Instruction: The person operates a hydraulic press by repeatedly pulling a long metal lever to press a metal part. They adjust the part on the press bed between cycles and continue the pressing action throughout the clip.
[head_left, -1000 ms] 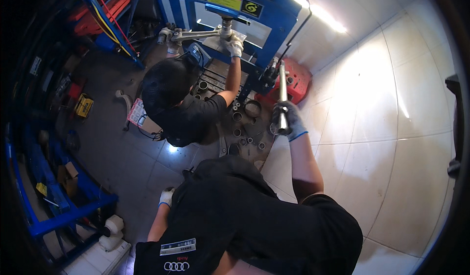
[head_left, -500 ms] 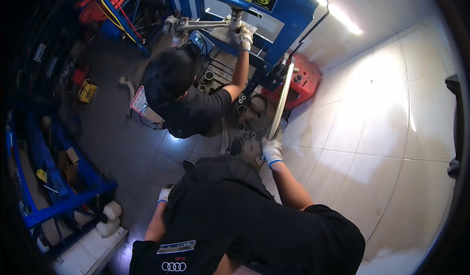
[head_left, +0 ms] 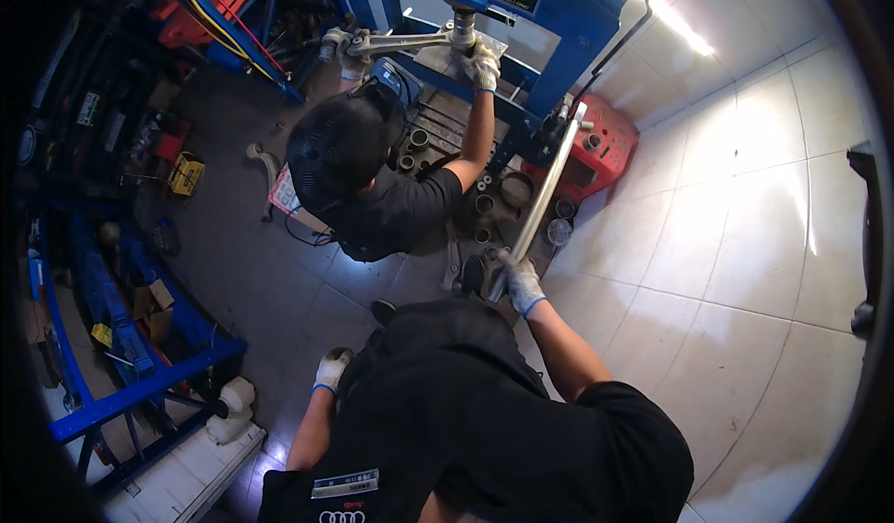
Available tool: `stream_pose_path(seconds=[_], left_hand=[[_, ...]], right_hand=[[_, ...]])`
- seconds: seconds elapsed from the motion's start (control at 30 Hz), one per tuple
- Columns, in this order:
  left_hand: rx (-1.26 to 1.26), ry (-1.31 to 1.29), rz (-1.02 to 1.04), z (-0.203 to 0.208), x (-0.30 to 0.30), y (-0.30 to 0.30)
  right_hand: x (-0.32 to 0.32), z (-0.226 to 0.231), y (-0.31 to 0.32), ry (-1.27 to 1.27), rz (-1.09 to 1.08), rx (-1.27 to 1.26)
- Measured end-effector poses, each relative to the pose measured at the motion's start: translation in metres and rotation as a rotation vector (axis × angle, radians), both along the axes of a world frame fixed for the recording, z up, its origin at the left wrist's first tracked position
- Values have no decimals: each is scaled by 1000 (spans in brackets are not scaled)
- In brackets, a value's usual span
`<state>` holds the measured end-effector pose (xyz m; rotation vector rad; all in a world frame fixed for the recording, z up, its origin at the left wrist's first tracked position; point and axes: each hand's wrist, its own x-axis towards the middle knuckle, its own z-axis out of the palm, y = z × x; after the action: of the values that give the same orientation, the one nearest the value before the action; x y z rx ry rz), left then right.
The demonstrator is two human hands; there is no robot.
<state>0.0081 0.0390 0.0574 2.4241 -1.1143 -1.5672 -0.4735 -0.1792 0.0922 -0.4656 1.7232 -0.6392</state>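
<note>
My right hand (head_left: 523,284), in a white work glove with a blue cuff, is closed around a long pale metal lever bar (head_left: 549,183). The bar slants up to the pump beside a blue shop press (head_left: 568,43), and its lower end pokes out past my fist. My left hand (head_left: 332,369), gloved too, rests against my dark trouser leg with its fingers laid out and nothing seen in it. Ahead, a crouching co-worker in black steadies a metal control arm (head_left: 400,43) under the press ram (head_left: 463,29) with both gloved hands.
A red box-like stand (head_left: 603,146) is beside the press at the right. Several metal rings and sleeves (head_left: 517,188) lie on the floor by the co-worker. At left are a blue metal frame (head_left: 149,383) and a yellow box (head_left: 186,175). A tiled wall (head_left: 708,271) rises at right.
The lever bar tilts further down and to the left, with my right hand moving along with it. My left hand shows more fully. The whole view has shifted slightly right.
</note>
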Motion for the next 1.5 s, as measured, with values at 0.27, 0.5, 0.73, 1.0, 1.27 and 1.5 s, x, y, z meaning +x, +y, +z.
stream_pose_path(seconds=[0.27,0.5,0.73,1.0,1.27,1.5], left_hand=[[6,82,-84,-1,-7,1],[-10,5,-173,23,-15,-31],[90,-17,-93,30,-24,-29],[101,-54,-267,4,-8,-19],[90,-58,-280,15,-8,-13],[51,-86,-232,16,3,-8]], right_hand=[[-13,229,-10,-1051,-332,-704],[-12,238,-13,-952,-468,-512],[10,206,2,151,115,-521],[11,117,52,553,281,-708],[13,-41,53,567,851,39],[27,46,42,302,637,-194]])
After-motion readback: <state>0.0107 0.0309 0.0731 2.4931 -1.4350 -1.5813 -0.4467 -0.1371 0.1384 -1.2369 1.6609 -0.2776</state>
